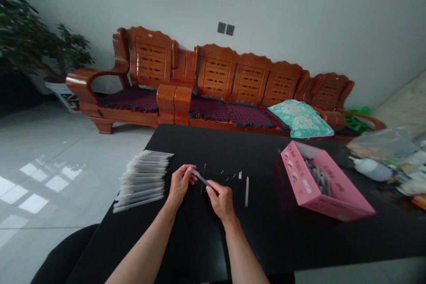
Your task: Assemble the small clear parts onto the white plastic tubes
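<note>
Both hands hold one slim pen [201, 178] slantwise over the black table [199, 239]. My left hand [180, 182] pinches its whitish upper-left end. Around the darker lower-right end, the fingers of my right hand [220, 199] are closed. Several thin refills [232, 179] lie behind and beside the hands. Right of them rest a small white cap [240, 175] and a pale pen barrel [246, 191]. To the left of my left hand spreads a pile of whitish pens [143, 179] with dark ends.
A pink box [328, 182] holding many grey pieces stands on the right of the table. Beyond it are a white bottle [371, 168] and plastic bags [382, 144]. Behind the table runs a wooden sofa [216, 73] with a turquoise cushion [301, 117].
</note>
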`<action>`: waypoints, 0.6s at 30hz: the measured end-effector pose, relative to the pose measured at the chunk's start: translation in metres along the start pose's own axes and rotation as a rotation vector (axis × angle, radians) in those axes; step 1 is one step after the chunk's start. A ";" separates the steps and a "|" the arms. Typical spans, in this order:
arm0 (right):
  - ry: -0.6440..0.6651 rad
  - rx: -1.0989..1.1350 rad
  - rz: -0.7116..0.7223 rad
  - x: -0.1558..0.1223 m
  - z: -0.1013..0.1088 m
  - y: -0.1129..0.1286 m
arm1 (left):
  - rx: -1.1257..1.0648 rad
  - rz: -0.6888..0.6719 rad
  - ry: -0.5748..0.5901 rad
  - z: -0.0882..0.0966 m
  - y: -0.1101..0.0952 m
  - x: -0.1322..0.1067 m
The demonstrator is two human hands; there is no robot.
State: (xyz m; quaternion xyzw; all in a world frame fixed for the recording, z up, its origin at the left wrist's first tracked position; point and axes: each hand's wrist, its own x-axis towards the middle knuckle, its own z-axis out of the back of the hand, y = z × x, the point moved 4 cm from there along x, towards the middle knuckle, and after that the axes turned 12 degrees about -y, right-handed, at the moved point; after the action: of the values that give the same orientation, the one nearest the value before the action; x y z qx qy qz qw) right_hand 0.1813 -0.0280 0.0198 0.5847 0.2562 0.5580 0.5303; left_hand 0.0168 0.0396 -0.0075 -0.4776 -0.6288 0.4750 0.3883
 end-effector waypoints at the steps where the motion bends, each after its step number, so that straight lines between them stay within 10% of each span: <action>1: 0.006 -0.010 0.006 0.000 0.000 0.000 | 0.007 0.001 0.010 -0.002 0.000 -0.001; 18: 0.018 -0.199 0.126 -0.001 -0.002 0.005 | 0.034 -0.021 -0.015 -0.006 0.006 -0.007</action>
State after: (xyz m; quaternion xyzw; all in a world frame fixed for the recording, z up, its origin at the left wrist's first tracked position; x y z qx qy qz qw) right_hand 0.1775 -0.0299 0.0230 0.5390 0.1671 0.6182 0.5472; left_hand 0.0260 0.0346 -0.0119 -0.4610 -0.6285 0.4850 0.3965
